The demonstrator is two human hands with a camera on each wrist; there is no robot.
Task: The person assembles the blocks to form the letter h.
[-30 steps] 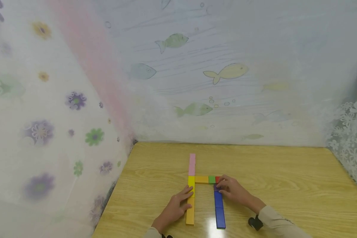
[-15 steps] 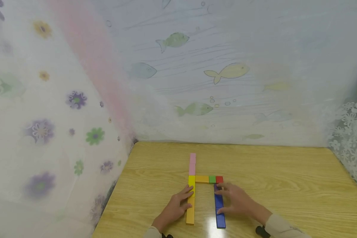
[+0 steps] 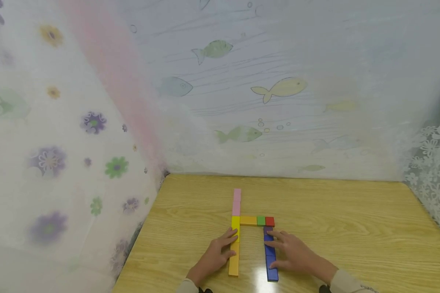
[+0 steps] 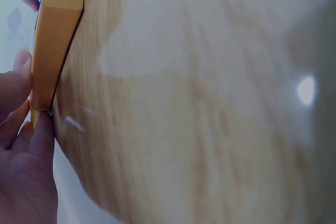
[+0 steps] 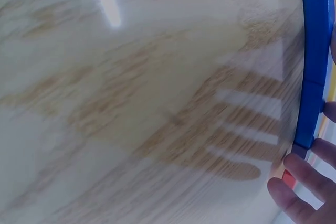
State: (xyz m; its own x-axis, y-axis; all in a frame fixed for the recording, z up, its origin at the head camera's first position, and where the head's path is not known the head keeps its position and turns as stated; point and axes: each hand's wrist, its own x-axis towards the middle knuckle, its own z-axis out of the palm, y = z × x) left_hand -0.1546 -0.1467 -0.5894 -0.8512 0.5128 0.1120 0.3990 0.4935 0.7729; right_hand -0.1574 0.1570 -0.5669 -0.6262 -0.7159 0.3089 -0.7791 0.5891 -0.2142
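Flat coloured blocks lie end to end on the table in the head view. A left column runs from a pink strip through a yellow block to a long orange block. A crossbar of orange, green and red blocks joins it. Below the red one hang a purple block and blue blocks. My left hand rests on the yellow and orange blocks, fingers extended, thumb on the orange. Spread fingers of my right hand touch the purple and blue column.
The wooden table reaches back to a fabric wall printed with fish. At the left hangs a flowered white sheet. Light reflects off the tabletop between the two columns.
My right hand has let go near the red and purple blocks, moved toward me and spread its fingers along the blue column. The red block now shows fully. My left hand has stayed put.
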